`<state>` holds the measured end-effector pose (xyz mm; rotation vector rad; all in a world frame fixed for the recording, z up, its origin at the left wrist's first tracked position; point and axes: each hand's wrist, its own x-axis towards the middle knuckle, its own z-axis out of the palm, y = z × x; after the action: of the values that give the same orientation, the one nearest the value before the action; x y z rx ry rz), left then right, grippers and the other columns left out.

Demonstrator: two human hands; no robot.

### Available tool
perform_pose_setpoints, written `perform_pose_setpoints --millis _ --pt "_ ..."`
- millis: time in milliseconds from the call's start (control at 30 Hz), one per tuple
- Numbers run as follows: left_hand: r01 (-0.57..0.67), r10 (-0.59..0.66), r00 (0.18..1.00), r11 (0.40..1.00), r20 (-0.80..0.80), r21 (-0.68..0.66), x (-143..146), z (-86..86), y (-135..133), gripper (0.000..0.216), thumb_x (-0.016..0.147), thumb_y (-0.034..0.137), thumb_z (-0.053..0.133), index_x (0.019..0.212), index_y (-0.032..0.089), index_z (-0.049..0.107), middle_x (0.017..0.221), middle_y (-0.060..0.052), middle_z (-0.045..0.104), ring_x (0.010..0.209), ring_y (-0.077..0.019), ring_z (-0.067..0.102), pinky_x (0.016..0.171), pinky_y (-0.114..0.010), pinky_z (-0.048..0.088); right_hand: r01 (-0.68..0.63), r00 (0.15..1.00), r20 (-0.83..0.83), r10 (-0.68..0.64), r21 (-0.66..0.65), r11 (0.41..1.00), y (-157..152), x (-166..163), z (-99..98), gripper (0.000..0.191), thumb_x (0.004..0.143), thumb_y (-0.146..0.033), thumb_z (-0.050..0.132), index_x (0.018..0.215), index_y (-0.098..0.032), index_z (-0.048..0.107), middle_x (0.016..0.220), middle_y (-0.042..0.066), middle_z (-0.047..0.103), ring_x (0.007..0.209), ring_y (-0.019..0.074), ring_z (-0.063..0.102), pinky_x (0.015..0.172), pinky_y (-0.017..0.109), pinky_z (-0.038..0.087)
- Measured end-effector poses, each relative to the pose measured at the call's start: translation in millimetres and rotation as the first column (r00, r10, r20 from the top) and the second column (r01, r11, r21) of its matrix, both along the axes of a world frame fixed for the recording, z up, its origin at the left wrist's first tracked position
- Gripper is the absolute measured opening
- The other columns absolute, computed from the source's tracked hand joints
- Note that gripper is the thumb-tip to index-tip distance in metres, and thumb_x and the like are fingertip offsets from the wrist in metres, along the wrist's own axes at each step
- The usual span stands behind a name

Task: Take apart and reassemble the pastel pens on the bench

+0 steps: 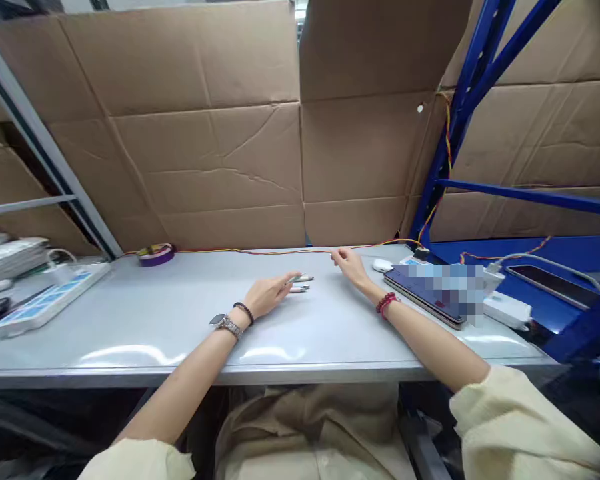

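My left hand rests on the grey table with its fingers curled around the ends of a few small pen-like rods that stick out to the right. It wears a watch and a dark bead bracelet. My right hand reaches farther back, its fingertips at a thin red-and-yellow wire that runs along the table's back edge. A red bead bracelet is on that wrist. Whether those fingers pinch the wire is unclear.
A roll of purple tape sits at the back left, a white power strip at the left. A white mouse, a dark tablet and a white adapter lie at the right. Cardboard sheets wall the back; a blue rack stands right.
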<state>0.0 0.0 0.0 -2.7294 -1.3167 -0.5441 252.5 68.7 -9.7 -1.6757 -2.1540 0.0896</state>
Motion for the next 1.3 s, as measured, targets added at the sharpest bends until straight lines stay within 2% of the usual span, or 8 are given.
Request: perform_pose_setpoints --millis 233,400,567,733,867,967,1100,1300 --pt "-0.011 0.011 1.0 1.0 0.019 -0.003 4 3.5 -3 0.039 0.095 0.031 0.031 0.133 0.025 0.035 0.076 -0.001 0.064 0.063 -0.0162 0.06 0.06 -0.026 0.043 -0.026 0.999 0.028 0.029 -0.097 0.995 -5 2 -10.9 0.024 0.09 -0.032 0.05 0.106 -0.016 0.057 0.106 0.006 0.06 0.087 0.0158 0.06 0.076 0.035 0.051" --pt "-0.051 0.051 0.997 0.999 0.05 -0.004 4 0.8 -1 0.041 0.095 0.035 0.03 0.134 0.021 0.031 0.073 -0.002 0.065 0.062 -0.0175 0.061 0.06 -0.027 0.044 -0.037 0.995 -0.091 0.038 0.017 0.999 -15 -6 -1.1 0.027 0.09 -0.033 0.05 0.109 -0.015 0.055 0.106 0.007 0.059 0.089 0.0172 0.059 0.077 0.037 0.05" --pt "-0.044 0.045 0.996 0.999 0.072 -0.012 4 -1.6 1 0.035 0.096 0.035 0.031 0.124 0.016 0.041 0.082 -0.003 0.065 0.067 -0.0159 0.061 0.064 -0.03 0.047 -0.213 0.933 -0.251 0.258 0.193 0.958 -35 -27 7.9 0.023 0.091 -0.032 0.048 0.104 -0.014 0.055 0.093 0.004 0.062 0.079 0.0142 0.061 0.071 0.032 0.05" --pt "-0.019 0.02 0.998 0.999 0.06 -0.026 5 -1.9 0 0.033 0.096 0.037 0.033 0.114 0.015 0.049 0.082 -0.003 0.064 0.068 -0.0147 0.061 0.064 -0.03 0.048 -0.366 0.839 -0.322 0.438 0.261 0.893 -49 -50 -1.3 0.013 0.088 -0.019 0.043 0.092 -0.017 0.055 0.084 0.002 0.064 0.079 0.0134 0.06 0.066 0.025 0.048" --pt "0.0 0.001 0.999 1.0 0.039 -0.03 4 -0.6 -1 0.031 0.095 0.039 0.032 0.112 0.021 0.051 0.086 -0.002 0.067 0.072 -0.0171 0.062 0.064 -0.028 0.045 -0.407 0.826 -0.303 0.475 0.262 0.875 -43 -44 -6.4 0.013 0.085 -0.017 0.045 0.091 -0.018 0.055 0.082 0.002 0.063 0.073 0.0136 0.058 0.066 0.026 0.046" --pt "0.031 -0.03 0.999 0.999 0.022 -0.041 3 0.5 0 0.03 0.094 0.037 0.037 0.109 0.018 0.055 0.087 -0.003 0.065 0.074 -0.0164 0.061 0.066 -0.03 0.045 -0.407 0.85 -0.256 0.461 0.237 0.882 -35 -34 -8.2 0.016 0.085 -0.017 0.046 0.095 -0.019 0.057 0.084 0.003 0.063 0.072 0.0148 0.056 0.067 0.027 0.043" --pt "0.072 -0.072 0.997 0.995 -0.002 -0.065 1 0.7 1 0.025 0.089 0.036 0.047 0.097 0.018 0.062 0.085 -0.002 0.064 0.074 -0.0152 0.059 0.066 -0.028 0.045 -0.43 0.873 -0.176 0.456 0.167 0.887 -30 -28 -13.2 0.011 0.083 -0.02 0.053 0.086 -0.019 0.063 0.085 0.005 0.062 0.074 0.0165 0.055 0.067 0.027 0.041" --pt "0.042 -0.042 0.999 0.998 -0.001 -0.042 1 0.6 4 0.028 0.085 0.044 0.049 0.088 0.022 0.065 0.09 -0.003 0.062 0.076 -0.0154 0.058 0.064 -0.024 0.043 -0.447 0.88 -0.122 0.459 0.117 0.887 -30 -31 -17.9 0.012 0.084 -0.023 0.054 0.09 -0.021 0.064 0.09 0.004 0.06 0.074 0.015 0.055 0.066 0.024 0.04"
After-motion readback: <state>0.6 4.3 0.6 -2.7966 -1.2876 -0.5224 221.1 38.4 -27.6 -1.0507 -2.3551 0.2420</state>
